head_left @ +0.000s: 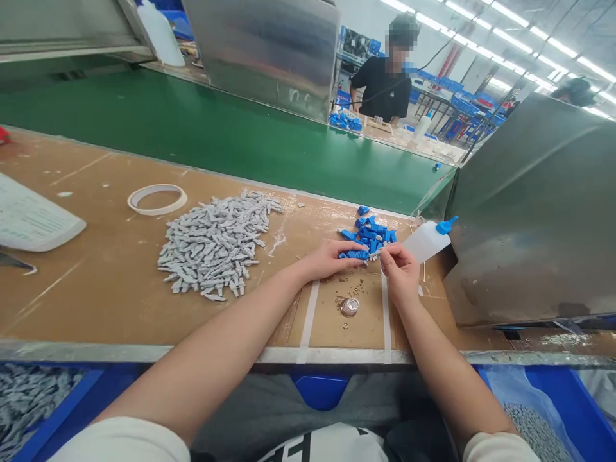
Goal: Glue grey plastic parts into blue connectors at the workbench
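Observation:
My left hand (330, 259) is closed on a ribbed blue plastic part (353, 255), held between thumb and fingers just above the bench. Close to its right end, my right hand (400, 268) is pinched, its fingertips around something small and pale that I cannot make out. Right behind both hands lies a loose heap of blue plastic parts (373, 232). A white squeeze bottle (426, 242) with a blue nozzle leans beside my right hand. Nearer to me, a small round metallic cup (350, 307) stands among brown crumbs between two strips of white tape.
A large pile of grey plastic pieces (216, 244) and a tape roll (157, 199) lie to the left. Beyond the bench runs a green conveyor belt (202, 135). A metal panel (529, 218) rises at right. A person (382, 86) works across the belt.

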`<control>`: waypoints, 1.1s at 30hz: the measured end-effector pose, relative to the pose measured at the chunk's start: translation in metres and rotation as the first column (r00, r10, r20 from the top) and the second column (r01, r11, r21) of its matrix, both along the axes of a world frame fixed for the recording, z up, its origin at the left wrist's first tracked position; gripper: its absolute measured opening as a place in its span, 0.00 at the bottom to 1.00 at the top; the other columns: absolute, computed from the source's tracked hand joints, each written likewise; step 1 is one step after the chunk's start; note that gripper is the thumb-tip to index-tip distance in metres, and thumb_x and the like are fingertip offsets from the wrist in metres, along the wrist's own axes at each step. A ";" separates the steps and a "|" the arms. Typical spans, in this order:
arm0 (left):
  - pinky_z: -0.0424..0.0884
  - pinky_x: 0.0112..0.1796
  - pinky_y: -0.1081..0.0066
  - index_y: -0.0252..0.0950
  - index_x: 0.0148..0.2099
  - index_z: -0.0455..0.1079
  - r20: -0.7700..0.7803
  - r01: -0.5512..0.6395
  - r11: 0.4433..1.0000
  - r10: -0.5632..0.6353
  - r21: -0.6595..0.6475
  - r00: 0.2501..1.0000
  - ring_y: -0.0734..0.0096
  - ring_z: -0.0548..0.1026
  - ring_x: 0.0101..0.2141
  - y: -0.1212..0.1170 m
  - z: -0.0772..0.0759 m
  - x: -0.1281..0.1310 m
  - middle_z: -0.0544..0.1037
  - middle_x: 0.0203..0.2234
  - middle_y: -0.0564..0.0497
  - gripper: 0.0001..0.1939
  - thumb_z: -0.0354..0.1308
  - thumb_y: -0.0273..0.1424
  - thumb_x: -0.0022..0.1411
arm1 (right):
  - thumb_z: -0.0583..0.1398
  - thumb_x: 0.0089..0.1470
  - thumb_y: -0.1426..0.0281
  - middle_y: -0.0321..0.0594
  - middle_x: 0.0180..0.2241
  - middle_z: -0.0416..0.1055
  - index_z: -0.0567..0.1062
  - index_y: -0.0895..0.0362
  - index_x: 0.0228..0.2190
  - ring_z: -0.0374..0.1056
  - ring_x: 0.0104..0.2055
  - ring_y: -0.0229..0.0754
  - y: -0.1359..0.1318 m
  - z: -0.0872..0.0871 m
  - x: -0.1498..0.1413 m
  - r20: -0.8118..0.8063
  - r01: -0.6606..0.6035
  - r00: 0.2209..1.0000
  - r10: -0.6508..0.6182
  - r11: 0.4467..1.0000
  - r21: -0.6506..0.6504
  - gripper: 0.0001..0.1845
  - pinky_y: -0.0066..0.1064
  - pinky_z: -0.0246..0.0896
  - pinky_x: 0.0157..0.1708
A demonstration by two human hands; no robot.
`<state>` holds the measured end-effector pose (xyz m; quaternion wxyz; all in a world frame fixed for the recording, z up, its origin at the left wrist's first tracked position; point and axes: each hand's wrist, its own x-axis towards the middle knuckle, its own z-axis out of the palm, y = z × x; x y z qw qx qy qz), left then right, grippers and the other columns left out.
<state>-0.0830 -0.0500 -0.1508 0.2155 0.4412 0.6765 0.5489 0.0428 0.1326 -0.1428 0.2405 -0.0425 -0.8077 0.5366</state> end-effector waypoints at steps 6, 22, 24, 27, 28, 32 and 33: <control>0.70 0.39 0.69 0.40 0.55 0.78 0.004 -0.003 0.999 0.003 -0.041 1.000 0.67 0.76 0.34 0.000 0.000 0.002 0.82 0.35 0.51 0.21 0.64 0.44 0.63 | 0.65 0.59 0.51 0.42 0.32 0.73 0.76 0.54 0.31 0.68 0.37 0.45 -0.007 0.003 -0.002 -0.085 0.042 0.995 -0.045 0.999 -0.032 0.19 0.39 0.65 0.39; 0.54 0.32 0.67 0.39 0.33 0.63 -0.371 -0.307 0.919 0.203 -0.248 0.906 0.64 0.69 0.28 -0.002 0.016 0.021 0.70 0.24 0.52 0.25 0.41 0.50 0.75 | 0.47 0.71 0.49 0.36 0.28 0.68 0.65 0.53 0.30 0.62 0.30 0.42 -0.004 -0.016 0.004 0.213 -0.233 0.959 0.188 0.949 0.213 0.26 0.32 0.55 0.33; 0.53 0.31 0.66 0.40 0.33 0.62 -0.443 -0.376 0.879 0.223 -0.292 0.868 0.62 0.71 0.29 0.001 0.015 0.028 0.71 0.25 0.50 0.24 0.38 0.47 0.76 | 0.47 0.71 0.48 0.36 0.27 0.68 0.65 0.53 0.28 0.62 0.30 0.41 -0.005 -0.019 0.003 0.214 -0.255 0.952 0.217 0.952 0.168 0.27 0.32 0.55 0.33; 0.51 0.31 0.64 0.40 0.34 0.63 -0.530 -0.464 0.811 0.234 -0.356 0.815 0.59 0.73 0.30 0.006 0.013 0.035 0.74 0.26 0.48 0.23 0.37 0.43 0.78 | 0.49 0.70 0.50 0.35 0.26 0.68 0.65 0.54 0.27 0.62 0.30 0.41 -0.005 -0.024 0.003 0.206 -0.246 0.955 0.215 0.959 0.141 0.26 0.32 0.55 0.33; 0.51 0.30 0.64 0.40 0.34 0.63 -0.551 -0.484 0.792 0.230 -0.373 0.802 0.59 0.74 0.30 0.007 0.012 0.036 0.75 0.27 0.48 0.23 0.36 0.43 0.78 | 0.49 0.70 0.50 0.35 0.25 0.67 0.65 0.54 0.27 0.62 0.30 0.41 -0.005 -0.025 0.003 0.208 -0.235 0.957 0.205 0.963 0.134 0.26 0.32 0.55 0.33; 0.50 0.30 0.64 0.40 0.35 0.63 -0.603 -0.528 0.751 0.220 -0.397 0.767 0.59 0.74 0.31 0.010 0.010 0.039 0.75 0.26 0.47 0.24 0.35 0.44 0.78 | 0.51 0.70 0.55 0.34 0.24 0.66 0.64 0.54 0.26 0.62 0.29 0.40 -0.007 -0.029 0.002 0.235 -0.201 0.956 0.176 0.976 0.088 0.22 0.32 0.53 0.32; 0.50 0.30 0.64 0.40 0.35 0.63 -0.610 -0.535 0.745 0.221 -0.398 0.761 0.59 0.74 0.31 0.010 0.010 0.040 0.75 0.26 0.47 0.24 0.34 0.44 0.78 | 0.51 0.70 0.55 0.34 0.24 0.65 0.64 0.54 0.26 0.61 0.29 0.40 -0.007 -0.030 0.002 0.238 -0.195 0.956 0.171 0.978 0.078 0.22 0.31 0.53 0.31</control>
